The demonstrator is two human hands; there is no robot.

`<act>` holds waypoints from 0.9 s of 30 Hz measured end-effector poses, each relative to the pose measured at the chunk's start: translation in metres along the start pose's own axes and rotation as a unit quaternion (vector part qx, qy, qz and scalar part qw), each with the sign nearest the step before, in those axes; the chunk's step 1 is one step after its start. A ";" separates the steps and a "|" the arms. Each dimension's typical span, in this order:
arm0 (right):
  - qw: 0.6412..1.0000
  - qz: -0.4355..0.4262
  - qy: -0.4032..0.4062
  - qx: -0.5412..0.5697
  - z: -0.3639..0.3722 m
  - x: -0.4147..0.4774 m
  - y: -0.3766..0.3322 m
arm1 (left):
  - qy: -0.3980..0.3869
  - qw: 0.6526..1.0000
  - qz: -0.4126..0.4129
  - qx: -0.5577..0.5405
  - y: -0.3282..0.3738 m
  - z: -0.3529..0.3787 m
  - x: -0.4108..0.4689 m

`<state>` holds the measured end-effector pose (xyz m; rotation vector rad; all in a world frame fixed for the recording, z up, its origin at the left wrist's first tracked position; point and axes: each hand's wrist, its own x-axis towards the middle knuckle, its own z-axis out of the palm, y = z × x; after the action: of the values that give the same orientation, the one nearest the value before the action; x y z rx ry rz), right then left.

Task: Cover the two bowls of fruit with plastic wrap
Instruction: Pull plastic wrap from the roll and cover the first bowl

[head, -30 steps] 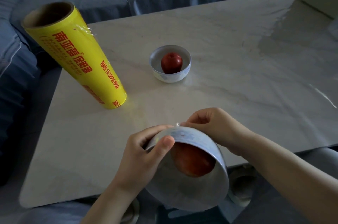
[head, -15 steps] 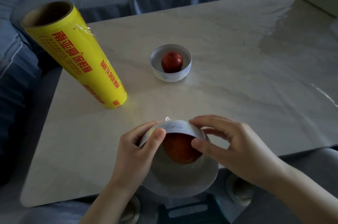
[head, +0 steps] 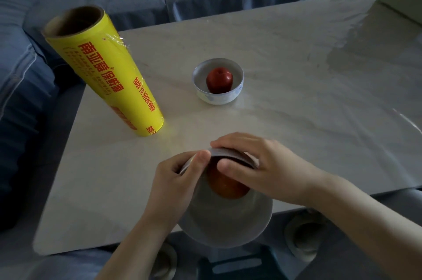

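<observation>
Fruit (head: 228, 188) in bowl (head: 228, 225), half behind right hand (head: 262, 165)

The roll (head: 107, 74) of plastic wrap is yellow with red lettering and has a brown cardboard core open at the top. It stands on end, and a loose scrap of film clings near its top. To the right of the roll, well apart from it, the far bowl (head: 218, 97) is white with blue marks and sits upright, holding a dark red apple (head: 219, 80). Nearer than the roll and to its right, the near bowl (head: 228, 222) is tipped with its mouth toward the camera and has an orange apple (head: 228, 188) inside. The left hand (head: 173, 188) and right hand (head: 262, 165) grip its upper rim.
</observation>
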<state>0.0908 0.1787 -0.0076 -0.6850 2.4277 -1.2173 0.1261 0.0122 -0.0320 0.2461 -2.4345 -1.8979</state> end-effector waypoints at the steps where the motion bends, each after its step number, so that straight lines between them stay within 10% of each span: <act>1: 1.000 0.002 -0.010 -0.022 0.003 0.003 0.000 | 0.004 1.000 -0.004 0.004 0.000 0.000 0.001; 12: 0.973 0.131 -0.152 0.114 -0.001 0.023 0.011 | -0.033 0.999 0.017 0.014 -0.006 0.003 0.005; 17: 0.973 0.134 -0.083 0.170 -0.001 0.004 0.020 | 0.003 0.999 0.017 0.040 -0.002 0.000 0.008; 22: 0.965 0.122 -0.027 0.232 -0.010 -0.012 0.027 | 0.069 0.983 -0.149 -0.076 -0.006 -0.001 0.020; 27: 0.963 0.111 0.027 0.245 -0.014 -0.013 0.029 | -0.003 0.965 -0.212 -0.153 -0.008 0.003 0.032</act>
<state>0.0865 0.2097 -0.0224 -0.2290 2.0420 -1.6622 0.0947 0.0079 -0.0428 0.7994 -2.1738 -2.4059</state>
